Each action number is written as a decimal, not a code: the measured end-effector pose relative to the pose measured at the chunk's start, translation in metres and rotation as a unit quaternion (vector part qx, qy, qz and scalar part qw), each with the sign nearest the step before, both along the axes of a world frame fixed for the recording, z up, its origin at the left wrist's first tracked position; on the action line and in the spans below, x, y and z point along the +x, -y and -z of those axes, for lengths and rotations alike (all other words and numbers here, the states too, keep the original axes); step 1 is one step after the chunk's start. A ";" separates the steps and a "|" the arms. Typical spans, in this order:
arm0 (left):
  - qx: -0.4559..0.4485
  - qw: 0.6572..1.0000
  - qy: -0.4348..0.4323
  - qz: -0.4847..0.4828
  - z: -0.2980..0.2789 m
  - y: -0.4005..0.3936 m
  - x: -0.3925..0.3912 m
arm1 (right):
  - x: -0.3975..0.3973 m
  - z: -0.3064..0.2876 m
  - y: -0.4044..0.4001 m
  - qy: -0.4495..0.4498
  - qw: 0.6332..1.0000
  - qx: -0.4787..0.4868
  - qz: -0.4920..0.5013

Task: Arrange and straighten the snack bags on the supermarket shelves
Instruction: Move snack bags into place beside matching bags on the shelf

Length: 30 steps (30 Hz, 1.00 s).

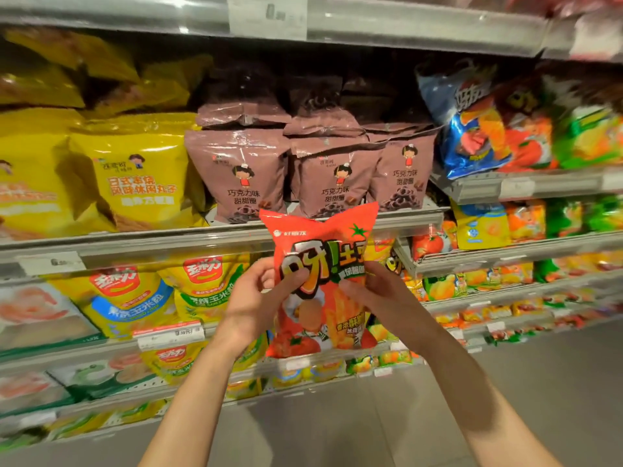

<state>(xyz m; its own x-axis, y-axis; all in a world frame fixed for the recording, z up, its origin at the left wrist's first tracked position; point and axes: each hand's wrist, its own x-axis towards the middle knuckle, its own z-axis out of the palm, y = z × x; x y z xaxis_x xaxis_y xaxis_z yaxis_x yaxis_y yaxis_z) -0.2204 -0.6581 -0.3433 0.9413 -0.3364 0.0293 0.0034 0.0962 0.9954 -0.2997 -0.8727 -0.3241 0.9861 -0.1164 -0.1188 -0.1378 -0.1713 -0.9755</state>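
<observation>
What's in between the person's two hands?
In the head view, a red tomato snack bag, gripped at its sides by the left hand and right hand.

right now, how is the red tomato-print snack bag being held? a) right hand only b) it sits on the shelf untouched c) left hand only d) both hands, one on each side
d: the left hand and the right hand each grip a side of the red tomato-print snack bag, held up in front of the shelves.
</observation>
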 end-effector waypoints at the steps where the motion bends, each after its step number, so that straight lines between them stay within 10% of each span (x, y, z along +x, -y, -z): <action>1: -0.006 1.000 0.007 0.003 -0.006 0.006 -0.002 | 0.000 -0.004 0.005 0.006 1.000 0.000 0.007; 30: 0.050 0.994 0.092 -0.027 -0.083 0.328 -0.017 | -0.014 -0.070 0.317 0.086 0.991 0.077 0.067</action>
<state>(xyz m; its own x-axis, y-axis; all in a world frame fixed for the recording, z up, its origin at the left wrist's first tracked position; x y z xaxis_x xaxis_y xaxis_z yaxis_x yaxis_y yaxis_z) -0.2377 -0.9862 -0.2602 0.9399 -0.2946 0.1726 -0.1830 -0.0080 0.9831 -0.3142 -1.1901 -0.2542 0.9703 -0.2411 0.0222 0.0207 -0.0090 -0.9997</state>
